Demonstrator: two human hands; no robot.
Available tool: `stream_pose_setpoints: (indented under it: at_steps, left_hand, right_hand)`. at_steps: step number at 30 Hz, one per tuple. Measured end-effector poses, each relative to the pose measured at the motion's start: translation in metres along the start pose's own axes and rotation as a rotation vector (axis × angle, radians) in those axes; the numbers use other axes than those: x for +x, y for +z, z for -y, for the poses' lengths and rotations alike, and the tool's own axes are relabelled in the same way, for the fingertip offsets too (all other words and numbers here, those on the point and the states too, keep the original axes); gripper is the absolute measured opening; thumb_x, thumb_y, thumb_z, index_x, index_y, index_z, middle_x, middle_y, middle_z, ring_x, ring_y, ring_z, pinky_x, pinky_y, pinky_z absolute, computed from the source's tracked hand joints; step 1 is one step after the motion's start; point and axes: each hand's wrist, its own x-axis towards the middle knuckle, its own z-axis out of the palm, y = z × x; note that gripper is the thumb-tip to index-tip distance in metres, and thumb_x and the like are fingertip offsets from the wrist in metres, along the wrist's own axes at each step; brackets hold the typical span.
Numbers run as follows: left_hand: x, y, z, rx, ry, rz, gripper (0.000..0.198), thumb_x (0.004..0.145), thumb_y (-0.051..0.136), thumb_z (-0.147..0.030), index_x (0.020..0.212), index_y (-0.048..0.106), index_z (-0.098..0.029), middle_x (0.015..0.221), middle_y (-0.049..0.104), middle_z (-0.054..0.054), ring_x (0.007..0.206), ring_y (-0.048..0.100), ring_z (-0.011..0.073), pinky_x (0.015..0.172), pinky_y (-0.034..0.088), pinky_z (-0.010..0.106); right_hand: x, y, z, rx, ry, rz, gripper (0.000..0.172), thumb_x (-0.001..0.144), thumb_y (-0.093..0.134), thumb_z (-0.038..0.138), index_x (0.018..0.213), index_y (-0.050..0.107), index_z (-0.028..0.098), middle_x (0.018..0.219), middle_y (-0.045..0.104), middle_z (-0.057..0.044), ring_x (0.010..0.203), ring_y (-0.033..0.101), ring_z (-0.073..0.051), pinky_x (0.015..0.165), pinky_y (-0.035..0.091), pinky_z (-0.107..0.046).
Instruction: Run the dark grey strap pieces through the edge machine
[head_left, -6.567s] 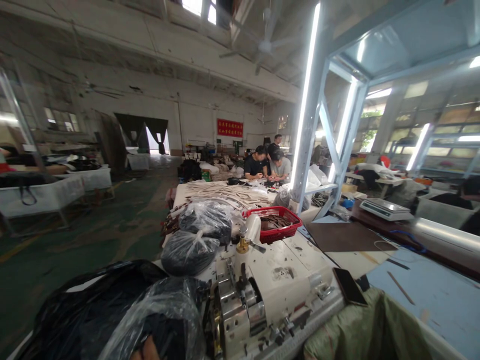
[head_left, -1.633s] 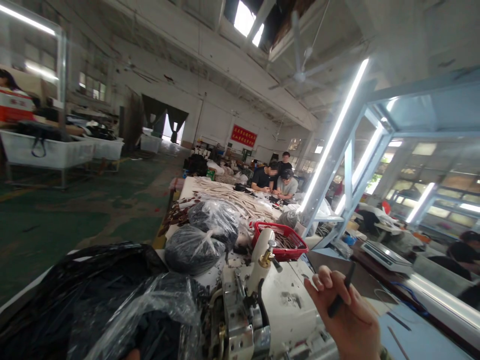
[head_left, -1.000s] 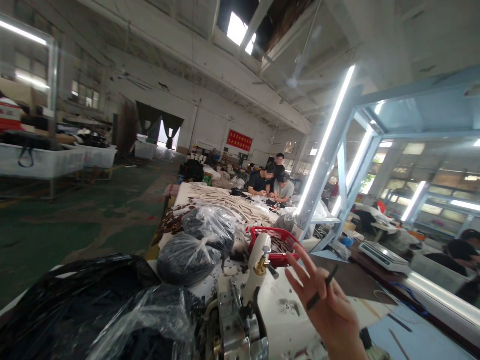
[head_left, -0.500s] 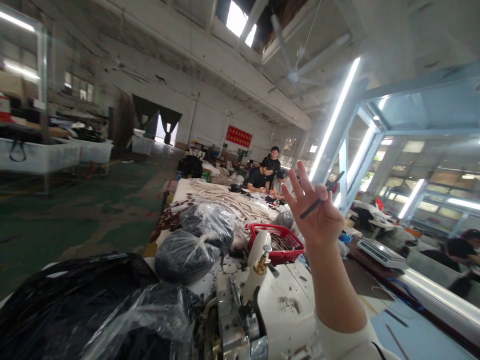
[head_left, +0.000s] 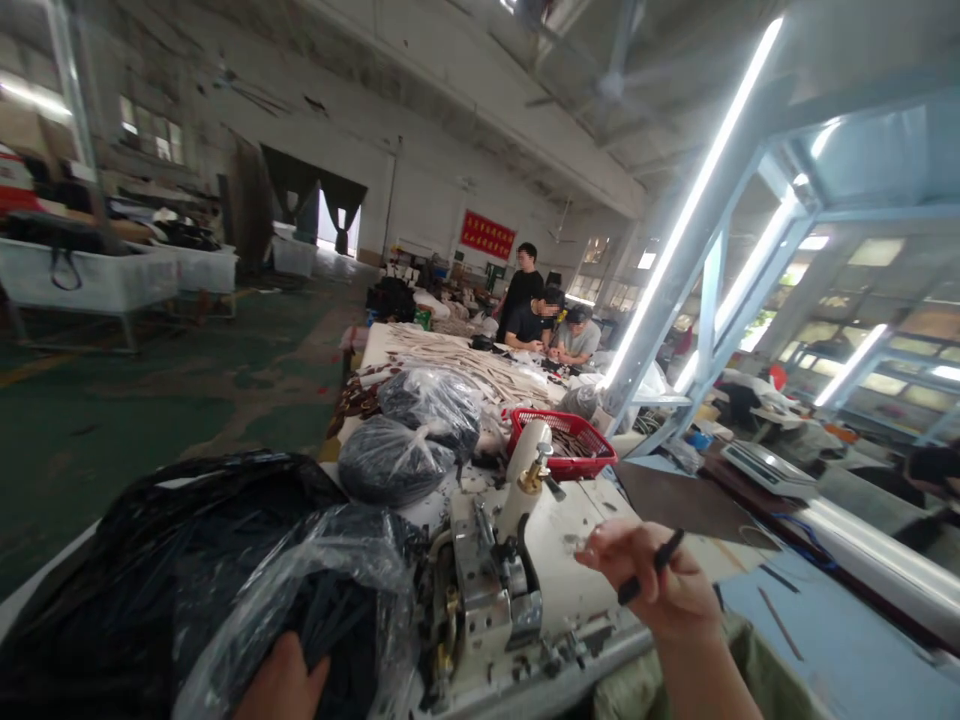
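A wide, high factory hall fills the frame, with a green-painted concrete floor (head_left: 150,400) at the left and a white wall bearing a red banner (head_left: 488,235) in the far distance. A pale blue steel frame fitted with bright tube lights (head_left: 697,250) rises at the right. Three co-workers (head_left: 538,320) gather at the far end of a long white work surface (head_left: 369,345), two seated and one standing behind them. Nearer, a large heap of pale strips (head_left: 465,360) lies loose on the surface, and a red plastic basket (head_left: 561,443) holds dark pieces. Two tied clear bags of black material (head_left: 395,465) sit just beyond a cream industrial machine with metal workings and a brass fitting (head_left: 487,580). A digital scale (head_left: 769,470) stands on a lower bench at the right, beyond a dark brown sheet (head_left: 679,500). At the lower left, a bulky black plastic bag wrapped in clear film (head_left: 172,560) fills the corner, and the person's left hand (head_left: 283,682) lies against it, mostly cut off by the frame edge, so its grip cannot be told. The right hand (head_left: 652,580) hangs in the air to the right of the machine, its fingers curled narrowly around a slim black strip (head_left: 651,567). The strip stays clear of the machine and touches nothing else; the loose strips and bagged material remain where they lie.
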Motion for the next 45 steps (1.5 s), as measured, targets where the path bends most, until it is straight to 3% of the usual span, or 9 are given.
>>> stream_pose_setpoints:
  at_steps: [7, 13, 20, 23, 26, 28, 36, 40, 45]
  left_hand:
    - [-0.011, -0.021, -0.021, 0.079, -0.054, 0.020, 0.047, 0.089, 0.032, -0.040, 0.110, 0.051, -0.003, 0.100, 0.065, 0.025, 0.096, 0.065, 0.0363, 0.076, 0.046, 0.040]
    - [-0.020, -0.022, -0.031, 0.138, -0.005, -0.058, 0.056, 0.088, 0.038, -0.047, 0.112, 0.051, 0.002, 0.101, 0.061, 0.026, 0.099, 0.060, 0.0352, 0.082, 0.045, 0.040]
    - [-0.070, -0.042, -0.064, -0.019, 0.211, -0.278, 0.051, 0.085, 0.048, -0.036, 0.120, 0.051, 0.001, 0.118, 0.055, 0.025, 0.117, 0.049, 0.0330, 0.099, 0.039, 0.042]
    - [-0.105, -0.054, -0.092, -0.431, 0.201, -0.022, 0.041, 0.087, 0.045, -0.047, 0.095, 0.063, -0.011, 0.091, 0.065, 0.012, 0.086, 0.061, 0.0243, 0.082, 0.048, 0.036]
    - [-0.139, -0.058, -0.122, -0.806, 0.248, 0.472, 0.046, 0.085, 0.046, -0.055, 0.095, 0.063, -0.013, 0.080, 0.066, 0.008, 0.071, 0.061, 0.0203, 0.061, 0.049, 0.031]
    - [-0.156, -0.055, -0.139, -0.936, 0.289, 0.632, 0.044, 0.083, 0.052, -0.055, 0.096, 0.062, -0.014, 0.079, 0.066, 0.006, 0.065, 0.059, 0.0172, 0.053, 0.046, 0.027]
    - [-0.174, -0.039, -0.162, -1.098, 0.145, 0.629, 0.037, 0.080, 0.057, -0.050, 0.074, 0.060, -0.014, 0.056, 0.052, -0.003, 0.040, 0.039, 0.0066, 0.038, 0.027, 0.021]
    - [-0.170, -0.039, -0.156, -1.058, 0.146, 0.655, 0.040, 0.077, 0.060, -0.051, 0.076, 0.065, -0.012, 0.056, 0.056, -0.001, 0.039, 0.039, 0.0063, 0.039, 0.026, 0.021]
    - [-0.160, -0.036, -0.131, -1.088, 0.053, 0.543, 0.046, 0.070, 0.066, -0.057, 0.076, 0.067, -0.011, 0.054, 0.053, -0.002, 0.039, 0.039, 0.0061, 0.039, 0.025, 0.020]
  right_hand:
    - [-0.071, -0.006, -0.071, 0.014, 0.534, -0.211, 0.028, 0.081, 0.069, 0.040, 0.075, 0.067, 0.013, 0.055, 0.065, -0.004, 0.042, 0.055, -0.011, 0.041, 0.043, -0.019]
    - [-0.095, 0.019, -0.100, 0.416, 0.667, -0.367, 0.023, 0.082, 0.070, 0.030, 0.097, 0.068, 0.012, 0.105, 0.073, -0.014, 0.096, 0.070, -0.022, 0.086, 0.054, -0.035]
    - [-0.090, 0.027, -0.107, 0.603, 0.690, -0.363, 0.016, 0.083, 0.066, 0.021, 0.098, 0.069, 0.013, 0.111, 0.072, -0.011, 0.104, 0.068, -0.021, 0.098, 0.047, -0.038]
    - [-0.089, 0.031, -0.112, 0.622, 0.676, -0.368, 0.016, 0.083, 0.067, 0.022, 0.096, 0.069, 0.014, 0.111, 0.072, -0.011, 0.108, 0.066, -0.021, 0.101, 0.045, -0.037]
    - [-0.088, 0.038, -0.117, 0.621, 0.654, -0.371, 0.015, 0.082, 0.067, 0.022, 0.095, 0.069, 0.014, 0.109, 0.073, -0.010, 0.108, 0.065, -0.019, 0.099, 0.045, -0.034]
    - [-0.089, 0.041, -0.120, 0.598, 0.641, -0.371, 0.015, 0.081, 0.068, 0.022, 0.094, 0.069, 0.015, 0.109, 0.073, -0.010, 0.107, 0.066, -0.019, 0.092, 0.049, -0.031]
    - [-0.093, 0.054, -0.135, 0.396, 0.637, -0.398, 0.029, 0.075, 0.072, 0.041, 0.085, 0.065, 0.015, 0.082, 0.073, -0.007, 0.071, 0.068, -0.017, 0.047, 0.043, -0.019]
    - [-0.078, 0.045, -0.150, 0.236, 0.632, -0.478, 0.036, 0.072, 0.069, 0.051, 0.076, 0.059, 0.016, 0.051, 0.056, 0.005, 0.038, 0.047, -0.007, 0.037, 0.031, -0.018]
    - [-0.054, 0.021, -0.166, 0.125, 0.687, -0.547, 0.034, 0.068, 0.069, 0.046, 0.066, 0.053, 0.017, 0.037, 0.034, 0.012, 0.031, 0.024, -0.003, 0.033, 0.014, -0.017]
